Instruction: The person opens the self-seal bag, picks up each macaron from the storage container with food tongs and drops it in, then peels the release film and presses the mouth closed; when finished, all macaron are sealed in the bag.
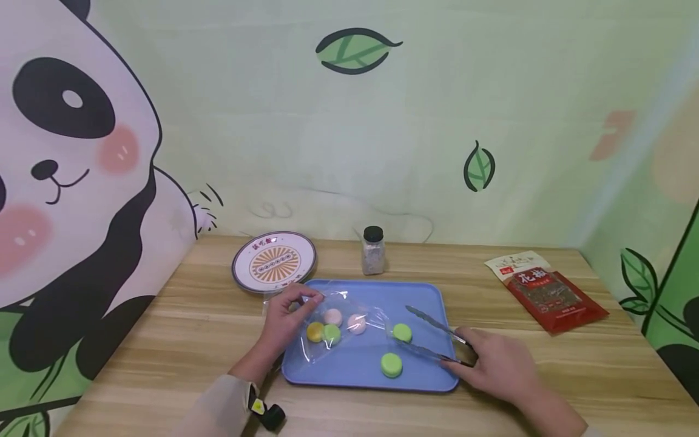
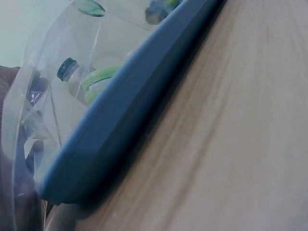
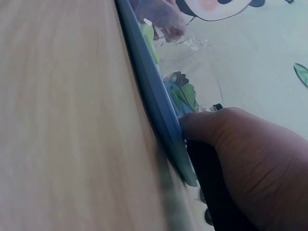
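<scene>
My left hand point(image 1: 286, 315) pinches the edge of a clear plastic bag point(image 1: 322, 355) above the left part of a blue tray point(image 1: 355, 379). Through the film show a yellow macaron point(image 1: 315, 332), a green macaron point(image 1: 331, 335), a pink macaron point(image 1: 332, 317) and, nearer the mouth, another pink macaron point(image 1: 357, 323). My right hand point(image 1: 499, 361) grips metal tongs point(image 1: 423, 315), their arms spread. Between the tips, by the bag's mouth, is a green macaron point(image 1: 402, 332). A second green macaron point(image 1: 391, 365) lies on the tray, just below the tongs.
Behind the tray stand a round patterned plate point(image 1: 243, 267) and a black-capped jar point(image 1: 374, 258). At the right lies a red and white spice packet point(image 1: 551, 297). A printed panda wall point(image 1: 415, 139) closes off the back of the wooden table point(image 1: 180, 340).
</scene>
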Demonstrator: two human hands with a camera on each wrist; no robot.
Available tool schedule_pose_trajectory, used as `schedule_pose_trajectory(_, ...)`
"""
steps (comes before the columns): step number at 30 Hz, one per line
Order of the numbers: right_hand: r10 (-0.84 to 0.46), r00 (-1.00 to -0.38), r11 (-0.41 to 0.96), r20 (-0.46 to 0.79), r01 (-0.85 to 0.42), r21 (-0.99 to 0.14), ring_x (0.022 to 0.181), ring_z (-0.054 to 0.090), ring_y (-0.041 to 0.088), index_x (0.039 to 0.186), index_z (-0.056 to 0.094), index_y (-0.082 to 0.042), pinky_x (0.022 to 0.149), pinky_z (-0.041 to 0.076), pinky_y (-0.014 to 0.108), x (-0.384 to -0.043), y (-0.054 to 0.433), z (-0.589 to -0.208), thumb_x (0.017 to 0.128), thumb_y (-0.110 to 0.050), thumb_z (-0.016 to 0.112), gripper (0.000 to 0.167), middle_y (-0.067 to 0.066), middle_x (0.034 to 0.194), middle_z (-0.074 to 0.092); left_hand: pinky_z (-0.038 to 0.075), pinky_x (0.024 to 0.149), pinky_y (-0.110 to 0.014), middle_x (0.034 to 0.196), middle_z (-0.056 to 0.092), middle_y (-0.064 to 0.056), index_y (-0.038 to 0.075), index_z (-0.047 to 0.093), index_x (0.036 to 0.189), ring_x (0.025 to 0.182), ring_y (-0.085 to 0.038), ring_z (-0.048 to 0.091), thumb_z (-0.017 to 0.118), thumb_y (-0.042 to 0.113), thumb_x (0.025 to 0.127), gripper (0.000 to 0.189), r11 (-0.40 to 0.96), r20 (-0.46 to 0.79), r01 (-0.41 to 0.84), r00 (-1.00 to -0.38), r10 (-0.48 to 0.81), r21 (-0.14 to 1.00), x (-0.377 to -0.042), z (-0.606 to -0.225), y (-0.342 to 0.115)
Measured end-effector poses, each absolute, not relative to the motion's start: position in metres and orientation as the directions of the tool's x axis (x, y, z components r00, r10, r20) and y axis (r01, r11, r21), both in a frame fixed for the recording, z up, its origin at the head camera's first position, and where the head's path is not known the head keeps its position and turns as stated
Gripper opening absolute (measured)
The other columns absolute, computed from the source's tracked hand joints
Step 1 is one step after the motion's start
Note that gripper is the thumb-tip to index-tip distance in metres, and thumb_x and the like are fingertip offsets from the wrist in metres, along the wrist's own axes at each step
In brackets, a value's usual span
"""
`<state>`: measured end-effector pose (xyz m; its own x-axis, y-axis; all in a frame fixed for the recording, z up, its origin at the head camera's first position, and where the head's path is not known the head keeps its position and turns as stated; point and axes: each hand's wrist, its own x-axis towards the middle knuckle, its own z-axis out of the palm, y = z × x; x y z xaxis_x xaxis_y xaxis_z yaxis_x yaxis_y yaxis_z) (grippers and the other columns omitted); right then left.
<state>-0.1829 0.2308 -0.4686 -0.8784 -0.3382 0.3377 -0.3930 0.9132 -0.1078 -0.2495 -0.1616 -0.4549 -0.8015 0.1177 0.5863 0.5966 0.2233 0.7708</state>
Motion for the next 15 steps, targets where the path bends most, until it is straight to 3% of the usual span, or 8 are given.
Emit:
schedule_pose_trajectory(4,-0.354,-0.892,0.914,0.28,-0.394,-0.098,0.046,0.03,0.002,0.084,0.059,-0.028,0.043,0.023,0.024,-0.182,0.231,-0.464,0.081,-0.064,0.073,0.039,-0.017,0.053,0.032,0.049,0.074,-0.036,0.088,0.072,-0.015,-0.003,0.071,0.091,0.083,-0.018,0.061,0.071,-0.006,0.088,0.004,0.227,0.586,0.595,-0.802,0.112,0.771,-0.249,-0.454,-0.162)
schedule_pose_trajectory(7,-0.333,-0.896,0.912,0.292,-0.385,-0.142,0.045,0.029,0.002,0.076,0.049,-0.029,0.042,0.022,0.023,-0.182,0.232,-0.464,0.084,-0.06,0.073,0.04,-0.017,0.052,0.032,0.05,0.074,-0.037,0.089,0.072,-0.015,-0.002,0.071,0.091,0.084,-0.017,0.061,0.071,-0.005,0.088,0.004,0.226,0.582,0.59,-0.806,0.112,0.775,-0.248,-0.453,-0.161)
schedule_pose_trajectory(15,-0.226,-0.848,0.882,0.48,-0.387,-0.269,0.045,0.033,-0.002,0.085,0.061,-0.024,0.04,0.025,0.021,-0.189,0.242,-0.471,0.085,-0.046,0.079,0.029,-0.019,0.053,0.036,0.05,0.076,-0.041,0.091,0.073,-0.013,0.0,0.072,0.092,0.085,-0.015,0.062,0.073,0.0,0.089,0.003,0.237,0.567,0.576,-0.816,0.112,0.782,-0.249,-0.455,-0.161)
